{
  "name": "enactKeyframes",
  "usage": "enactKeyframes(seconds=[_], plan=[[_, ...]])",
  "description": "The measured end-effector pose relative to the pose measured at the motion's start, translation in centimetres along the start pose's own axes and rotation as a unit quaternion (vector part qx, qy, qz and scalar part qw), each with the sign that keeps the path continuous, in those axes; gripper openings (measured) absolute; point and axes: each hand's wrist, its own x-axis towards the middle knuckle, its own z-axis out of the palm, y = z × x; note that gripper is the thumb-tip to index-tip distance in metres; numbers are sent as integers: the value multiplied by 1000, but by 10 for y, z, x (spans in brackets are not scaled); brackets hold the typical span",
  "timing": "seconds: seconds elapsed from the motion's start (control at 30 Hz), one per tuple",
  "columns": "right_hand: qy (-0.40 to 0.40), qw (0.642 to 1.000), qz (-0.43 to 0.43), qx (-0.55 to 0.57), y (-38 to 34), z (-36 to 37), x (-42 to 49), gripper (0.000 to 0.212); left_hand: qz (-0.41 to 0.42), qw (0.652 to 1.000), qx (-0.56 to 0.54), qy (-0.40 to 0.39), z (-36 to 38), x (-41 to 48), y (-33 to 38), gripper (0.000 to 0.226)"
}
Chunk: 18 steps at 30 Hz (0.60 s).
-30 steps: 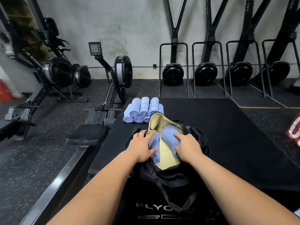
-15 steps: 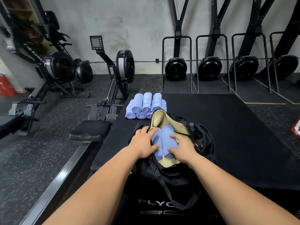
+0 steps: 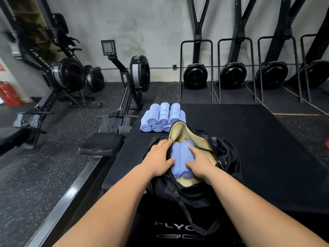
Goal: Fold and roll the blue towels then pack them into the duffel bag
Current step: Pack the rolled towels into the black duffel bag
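Pressing rolled towels [image 3: 181, 157] inside duffel bag [image 3: 229, 157]: left grip [image 3: 158, 160], right grip [image 3: 200, 164] flat-fingered; bag hides towel stack [image 3: 160, 118]'s corner.

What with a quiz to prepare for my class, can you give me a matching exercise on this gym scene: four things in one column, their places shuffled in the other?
Things
1. two rolled towels
2. towel stack
3. red canister
4. right hand

Places
A. at the far left edge of view
B. pressing on the right-side towel in the bag
C. side by side inside the open duffel bag
D. on the black mat, beyond the bag

Pairs: 1-C, 2-D, 3-A, 4-B
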Motion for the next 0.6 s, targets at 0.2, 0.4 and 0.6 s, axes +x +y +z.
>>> enactKeyframes(seconds=[0.2,0.4,0.6], plan=[[-39,999,11,23,11,5,-2,86,13,999,-29,11,-1,1,-6,86],[-40,987,-50,-148,3,1,4,85,24,999,-20,31,-3,8,-3,84],[-57,972,-91,-208,6,11,-7,67,32,998,-25,57,-3,17,-1,80]])
